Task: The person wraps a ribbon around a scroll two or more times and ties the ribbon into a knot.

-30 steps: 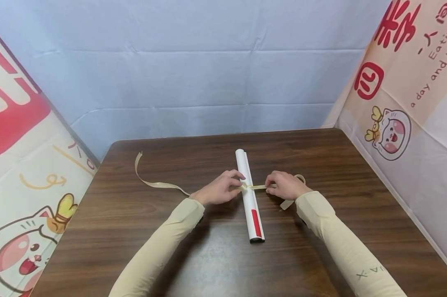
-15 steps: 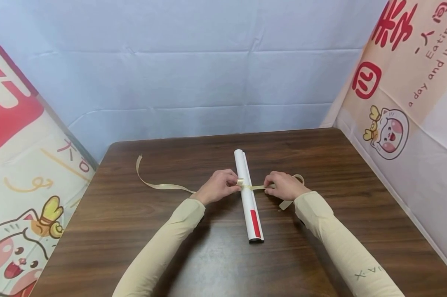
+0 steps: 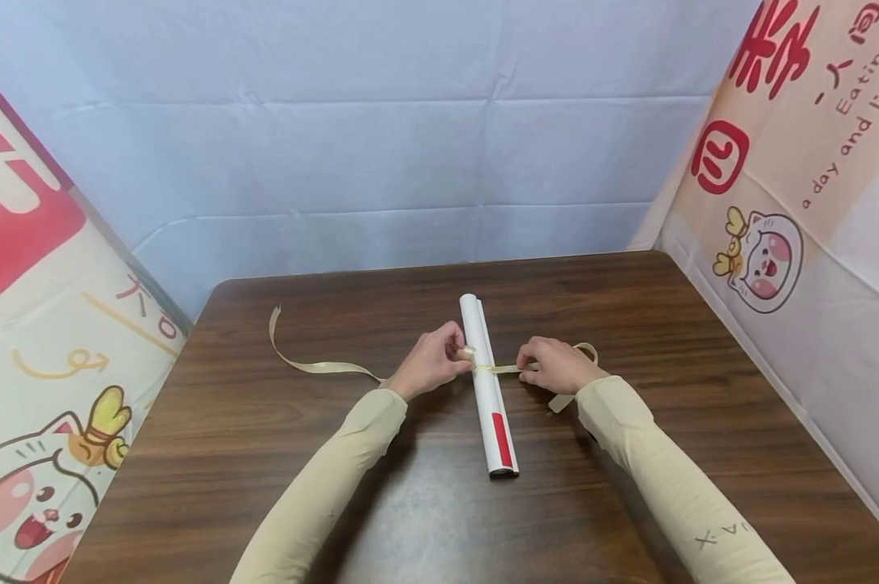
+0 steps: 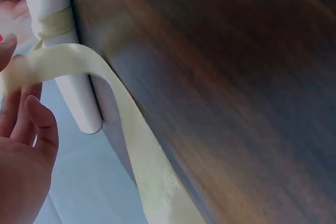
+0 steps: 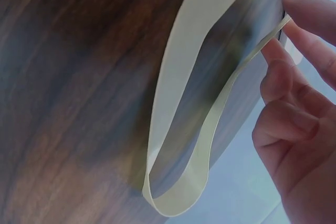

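A white paper roll [image 3: 487, 397] with a red patch lies lengthwise on the table, a pale gold ribbon [image 3: 330, 367] round its middle. My left hand [image 3: 428, 362] pinches the ribbon just left of the roll. In the left wrist view the ribbon [image 4: 139, 140] arches from the fingers down to the tabletop, and a band of it circles the roll [image 4: 81, 106]. To the right of the roll, my right hand [image 3: 559, 365] pinches the other length between thumb and fingertips. That ribbon [image 5: 173, 87] loops back over the wood in the right wrist view. The roll's underside is hidden.
The dark wooden table [image 3: 425, 527] ends at a pale blue cloth backdrop [image 3: 381, 162]. Printed cloth panels with cartoon cats flank it left and right. The ribbon's left tail [image 3: 273, 328] curls toward the far left corner.
The left fingers have closed on the ribbon at the knot and drawn it slightly left, off the roll. My right hand stays nearly in place, and the roll has barely moved.
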A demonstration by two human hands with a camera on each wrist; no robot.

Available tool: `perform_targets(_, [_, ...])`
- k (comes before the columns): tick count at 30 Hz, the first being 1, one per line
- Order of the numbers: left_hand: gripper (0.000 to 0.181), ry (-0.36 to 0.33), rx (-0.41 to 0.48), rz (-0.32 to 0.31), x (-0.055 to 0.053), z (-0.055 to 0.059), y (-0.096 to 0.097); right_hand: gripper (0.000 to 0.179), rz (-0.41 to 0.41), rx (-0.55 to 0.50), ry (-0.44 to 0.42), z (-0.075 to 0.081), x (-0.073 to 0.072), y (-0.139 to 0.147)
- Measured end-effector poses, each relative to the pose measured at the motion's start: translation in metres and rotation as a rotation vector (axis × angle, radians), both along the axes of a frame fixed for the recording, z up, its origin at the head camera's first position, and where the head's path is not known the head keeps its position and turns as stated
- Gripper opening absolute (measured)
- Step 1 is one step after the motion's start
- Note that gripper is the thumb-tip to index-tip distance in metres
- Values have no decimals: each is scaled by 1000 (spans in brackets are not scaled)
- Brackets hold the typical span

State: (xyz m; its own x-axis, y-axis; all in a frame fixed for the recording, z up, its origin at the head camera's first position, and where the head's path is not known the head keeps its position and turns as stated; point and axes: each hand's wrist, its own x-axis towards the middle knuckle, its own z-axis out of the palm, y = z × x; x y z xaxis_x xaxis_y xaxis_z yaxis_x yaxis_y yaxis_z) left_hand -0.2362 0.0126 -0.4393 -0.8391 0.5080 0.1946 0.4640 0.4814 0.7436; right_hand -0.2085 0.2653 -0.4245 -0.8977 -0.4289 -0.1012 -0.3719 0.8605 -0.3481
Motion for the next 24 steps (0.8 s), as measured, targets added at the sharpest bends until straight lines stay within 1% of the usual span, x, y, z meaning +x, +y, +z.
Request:
perform_targets(3, [37, -16, -2, 6, 0, 1, 2, 10, 1, 3, 0, 0, 1, -1])
perform_targets(6, [46, -54, -2, 2, 0, 3, 3, 13, -3, 0, -6, -1, 1, -2])
perform_targets(9, [47, -75, -31, -22, 0, 6, 1, 15, -5, 0, -3, -2, 2, -3])
perform_targets(11, [46, -78, -71, -43, 0, 9, 0, 15, 2, 6, 7, -3, 2, -3])
perform_targets(14, [39, -31, -163, -71, 1, 15, -3, 14, 5, 10, 14, -3, 2, -3])
perform_targets(16, [32, 18, -217, -81, 1, 19, -5, 14, 8, 14, 11, -2, 2, -3])
perform_targets(18, [25, 81, -258, -84, 1, 21, -6, 14, 2, 13, 0, -2, 2, -4])
perform_targets(21, [18, 154, -282, -72, 1, 22, -6, 13, 4, 19, -9, -1, 1, -5])
perform_targets(24, [12, 194, -254, -60, 1, 19, -6, 12, 1, 21, -9, -1, 1, -6])
